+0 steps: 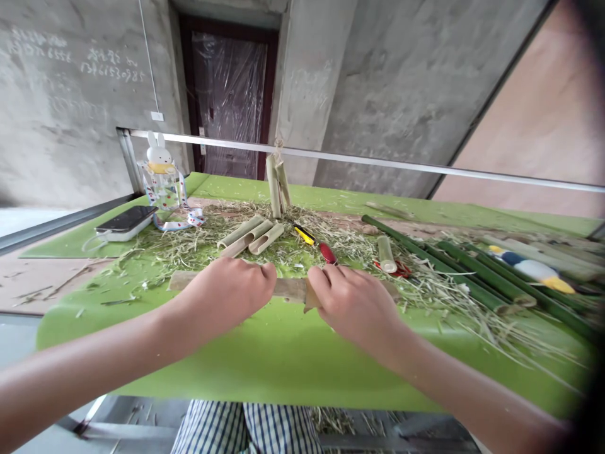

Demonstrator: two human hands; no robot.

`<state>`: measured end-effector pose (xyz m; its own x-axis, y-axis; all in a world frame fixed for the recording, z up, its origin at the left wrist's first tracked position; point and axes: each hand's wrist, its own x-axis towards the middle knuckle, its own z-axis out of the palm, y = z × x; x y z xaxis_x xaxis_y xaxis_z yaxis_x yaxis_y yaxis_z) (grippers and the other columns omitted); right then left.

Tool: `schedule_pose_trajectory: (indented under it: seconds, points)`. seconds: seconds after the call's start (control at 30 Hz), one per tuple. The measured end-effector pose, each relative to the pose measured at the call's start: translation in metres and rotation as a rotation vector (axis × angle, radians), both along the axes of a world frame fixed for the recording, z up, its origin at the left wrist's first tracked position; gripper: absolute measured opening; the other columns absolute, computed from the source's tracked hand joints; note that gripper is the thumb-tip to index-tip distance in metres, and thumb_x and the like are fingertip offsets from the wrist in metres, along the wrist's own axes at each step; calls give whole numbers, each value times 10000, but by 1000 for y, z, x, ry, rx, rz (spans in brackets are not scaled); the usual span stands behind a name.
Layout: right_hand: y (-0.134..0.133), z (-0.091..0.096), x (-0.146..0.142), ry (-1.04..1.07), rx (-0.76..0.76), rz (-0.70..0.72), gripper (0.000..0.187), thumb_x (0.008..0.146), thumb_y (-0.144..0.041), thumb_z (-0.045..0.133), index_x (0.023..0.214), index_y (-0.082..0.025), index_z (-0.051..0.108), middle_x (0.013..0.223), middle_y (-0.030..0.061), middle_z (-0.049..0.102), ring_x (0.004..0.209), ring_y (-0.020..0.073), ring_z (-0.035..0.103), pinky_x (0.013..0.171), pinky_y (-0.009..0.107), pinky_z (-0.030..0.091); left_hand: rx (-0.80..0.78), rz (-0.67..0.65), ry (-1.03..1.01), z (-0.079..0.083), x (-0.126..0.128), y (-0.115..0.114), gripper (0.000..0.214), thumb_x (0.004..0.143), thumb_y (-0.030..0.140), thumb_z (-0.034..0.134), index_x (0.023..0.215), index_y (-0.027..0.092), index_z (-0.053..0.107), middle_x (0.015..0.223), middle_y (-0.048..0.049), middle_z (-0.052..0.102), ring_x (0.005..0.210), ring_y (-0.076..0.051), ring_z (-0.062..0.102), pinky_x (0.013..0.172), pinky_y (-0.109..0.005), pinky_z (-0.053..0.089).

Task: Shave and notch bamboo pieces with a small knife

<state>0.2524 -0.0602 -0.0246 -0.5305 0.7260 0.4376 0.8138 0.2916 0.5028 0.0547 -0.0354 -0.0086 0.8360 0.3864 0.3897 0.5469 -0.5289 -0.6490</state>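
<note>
The left forearm (80, 353) comes in bare from the lower left edge of the frame, and the right forearm (454, 378) comes in from the lower right, the two angling toward each other. The left hand (227, 296) sits just left of the frame's centre and the right hand (352, 312) just right of it, near each other but apart, backs turned up. The left fingers (258, 280) curl closed, knuckles forward, and the right fingers (326, 284) curl down likewise.

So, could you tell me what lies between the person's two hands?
A pale length of bamboo runs from the left hand to the right hand, in the head view.
</note>
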Motion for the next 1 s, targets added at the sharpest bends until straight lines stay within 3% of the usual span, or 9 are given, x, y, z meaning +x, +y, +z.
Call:
schedule_pose_trajectory:
  seconds: [0.47, 0.6, 0.73, 0.8, 0.9, 0.93, 1.0]
  points:
    - [0, -3, -2, 20, 50, 25, 96, 743, -55, 487, 774, -141, 517, 630, 46, 578, 526, 147, 555, 459, 233, 343, 34, 59, 49, 0, 5, -3, 218, 686, 5, 443, 804, 123, 584, 484, -7, 540, 406, -123, 504, 402, -222, 322]
    - [-3, 0, -4, 82, -94, 30, 159, 661, -47, 558, 786, -139, 519, 634, 37, 574, 529, 154, 550, 456, 229, 330, 78, 23, 39, 0, 6, -5, 172, 687, 6, 441, 724, 124, 559, 476, -18, 538, 390, -134, 490, 395, -233, 303]
    - [-4, 8, -6, 336, -442, 31, 140, 655, -56, 564, 752, -143, 514, 596, 4, 552, 506, 123, 513, 445, 208, 301, 184, -27, 57, 3, 10, -10, 167, 715, 24, 416, 654, 141, 520, 467, -16, 520, 374, -128, 466, 371, -232, 260]
    - [3, 11, -5, 519, -867, 74, 113, 695, -143, 588, 666, -149, 480, 538, -24, 508, 467, 95, 480, 436, 194, 313, 229, -79, 83, 5, 11, -11, 176, 743, 47, 405, 640, 145, 509, 460, -11, 508, 383, -122, 465, 377, -230, 264]
    - [24, 14, -2, 701, -1585, 139, 304, 667, -311, 670, 578, -154, 425, 480, -55, 455, 421, 68, 444, 449, 191, 386, 244, -186, 144, 6, 13, -1, 174, 776, 74, 397, 665, 137, 517, 473, -9, 518, 399, -113, 474, 399, -224, 286]
    - [32, 14, -2, 742, -1708, 133, 335, 642, -335, 693, 570, -154, 421, 470, -59, 452, 412, 64, 436, 453, 196, 403, 240, -206, 160, 6, 13, 6, 177, 783, 77, 390, 678, 133, 520, 480, -13, 528, 404, -115, 480, 405, -225, 292]
    - [47, 14, -2, 823, -1739, 100, 357, 611, -353, 721, 573, -154, 427, 458, -61, 455, 397, 61, 422, 440, 196, 409, 234, -201, 169, 6, 13, 19, 200, 790, 67, 362, 690, 130, 523, 493, -24, 545, 411, -128, 496, 408, -235, 296]
